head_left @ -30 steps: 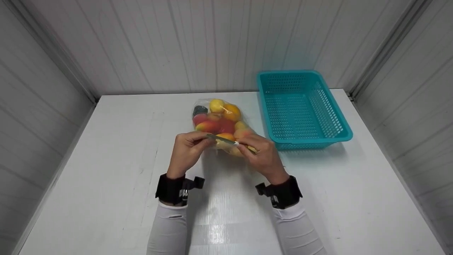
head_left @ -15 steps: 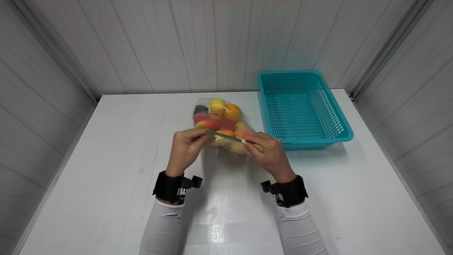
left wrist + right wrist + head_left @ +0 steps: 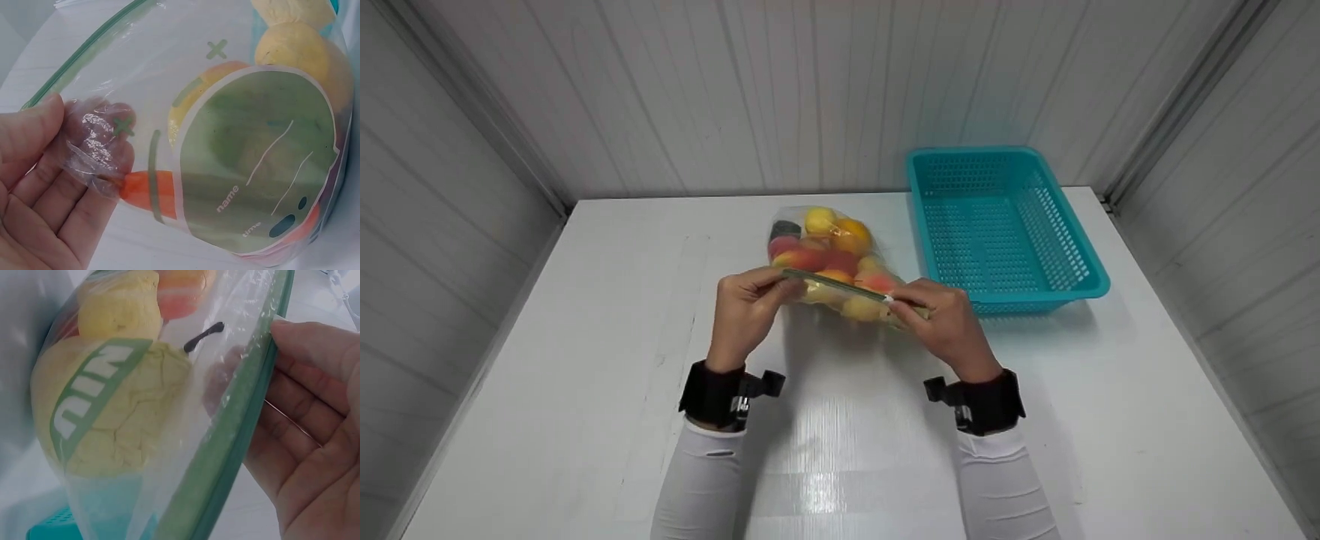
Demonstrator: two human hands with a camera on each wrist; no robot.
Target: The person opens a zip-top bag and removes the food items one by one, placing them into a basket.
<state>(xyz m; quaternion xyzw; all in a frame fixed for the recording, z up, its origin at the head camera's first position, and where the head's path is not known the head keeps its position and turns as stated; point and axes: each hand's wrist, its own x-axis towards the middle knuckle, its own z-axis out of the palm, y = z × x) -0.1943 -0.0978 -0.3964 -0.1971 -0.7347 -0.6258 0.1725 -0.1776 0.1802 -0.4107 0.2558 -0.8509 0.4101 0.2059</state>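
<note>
A clear zip bag [image 3: 840, 262] bulges with several fruits, red, yellow and orange, and a dark piece at its far left corner. Its green zip strip [image 3: 840, 284] stretches between both hands. My left hand [image 3: 744, 315] pinches the strip's left end between thumb and fingers; in the left wrist view its fingertips show through the plastic. My right hand [image 3: 945, 326] pinches the strip near its right end, thumb at the white slider [image 3: 888, 299]. Printed on the bag is a green label [image 3: 264, 163] with "name" and "time". A pale yellow, creased fruit [image 3: 135, 410] shows through in the right wrist view.
Behind and right of the bag, a teal perforated basket [image 3: 1099, 289] stands on the white table [image 3: 607, 337], close to my right hand. Panelled walls [image 3: 697, 97] enclose the table at the back and sides.
My right hand has slid rightward along the zip strip with the white slider. My left hand has shifted slightly left and away, so more strip shows between the hands.
</note>
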